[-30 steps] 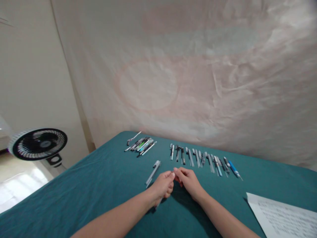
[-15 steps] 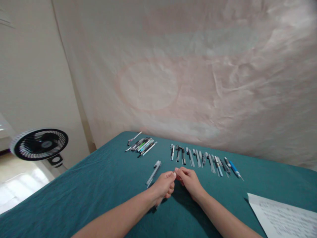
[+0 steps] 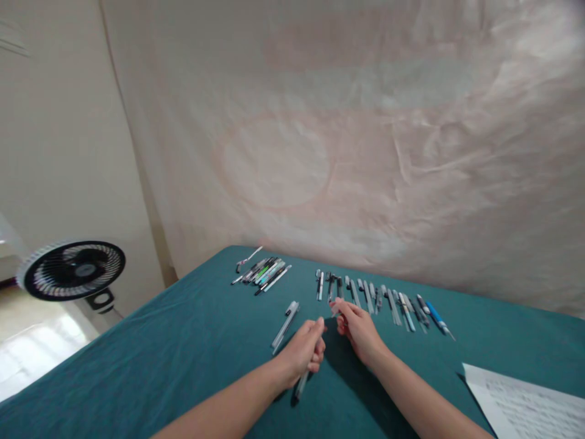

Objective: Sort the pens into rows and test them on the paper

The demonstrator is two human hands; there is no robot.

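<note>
My left hand (image 3: 304, 352) is closed around a slim grey pen (image 3: 301, 385), whose lower end sticks out below the fist over the teal tablecloth (image 3: 183, 341). My right hand (image 3: 359, 329) is a short way to the right, fingers pinched on a small piece I cannot make out, near the pen's upper end. Just left of my left hand lies a single clear pen (image 3: 285, 325). Beyond my hands runs a row of pens (image 3: 379, 297) laid side by side.
A bundle of pens (image 3: 262, 271) lies at the table's far left corner. A printed sheet of paper (image 3: 530, 402) rests at the right near edge. A black fan (image 3: 73, 270) stands on the floor to the left. A wrinkled pale cloth hangs behind the table.
My hands, which were touching at the fingertips, have drawn apart. The left hand has tilted so the pen shows below it, and the right hand has shifted slightly forward.
</note>
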